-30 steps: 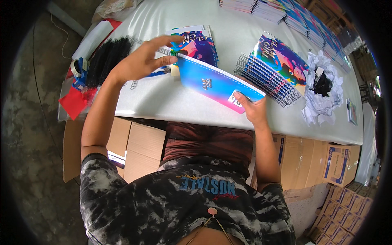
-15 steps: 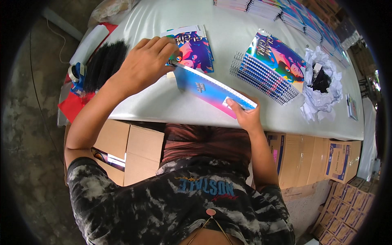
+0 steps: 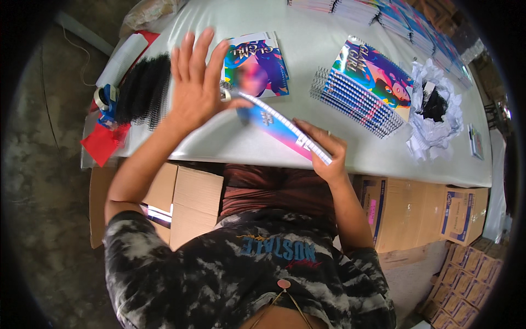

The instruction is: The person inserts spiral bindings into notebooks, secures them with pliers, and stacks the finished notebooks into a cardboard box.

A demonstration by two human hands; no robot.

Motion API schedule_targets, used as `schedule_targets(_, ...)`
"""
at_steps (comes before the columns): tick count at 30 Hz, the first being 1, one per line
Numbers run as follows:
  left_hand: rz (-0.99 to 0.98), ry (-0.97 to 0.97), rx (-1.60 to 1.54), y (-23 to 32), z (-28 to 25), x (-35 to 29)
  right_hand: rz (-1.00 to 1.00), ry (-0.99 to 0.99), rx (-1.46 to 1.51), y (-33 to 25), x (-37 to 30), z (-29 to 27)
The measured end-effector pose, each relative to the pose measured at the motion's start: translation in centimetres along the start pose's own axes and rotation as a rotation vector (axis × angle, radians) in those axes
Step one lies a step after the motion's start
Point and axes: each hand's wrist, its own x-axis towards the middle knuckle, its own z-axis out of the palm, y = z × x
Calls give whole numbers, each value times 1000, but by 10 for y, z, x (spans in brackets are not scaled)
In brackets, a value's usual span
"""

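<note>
Along the table's left edge lay a pile of black spiral coils [image 3: 145, 90], a blue tape dispenser [image 3: 108, 104] and a red sheet [image 3: 103, 145]. Colourful notebooks [image 3: 268, 60] sat beyond the left hand [image 3: 196, 96], which partly covered them. Toward the right edge were a stack of coil-bound notebooks [image 3: 370, 82] and crumpled white paper [image 3: 441, 134] around something black; more stacks [image 3: 397, 24] lined the far right corner.

Above the table's near edge, the blue-and-pink notebook [image 3: 276, 130] slanted from far left to near right, its white page edge up and its cover facing the person. The right hand [image 3: 330, 156] was closed around its near end; the left was spread wide, thumb by the far end, contact unclear.

A pale, glossy covering dressed the table [image 3: 219, 147]; cardboard cartons [image 3: 411, 214] stood below.
</note>
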Motion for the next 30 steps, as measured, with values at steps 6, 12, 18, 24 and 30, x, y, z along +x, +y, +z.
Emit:
schedule_targets(6, 104, 228, -51, 0, 36, -53, -87, 0, 21, 1, -1, 1)
schedule_targets(12, 121, -58, -326, 46, 49, -118, -206, 12, -21, 0, -8, 6)
schedule_targets(18, 49, 94, -357, 41, 40, -108, -244, -107, -18, -9, -7, 7)
schedule_targets(24, 52, 365, -374, -6, 64, -117, -247, -19, -44, -7, -9, 6)
schedule_targets(30, 132, 48, -482, 66, 48, -108, -237, 17, -10, -1, -13, 8)
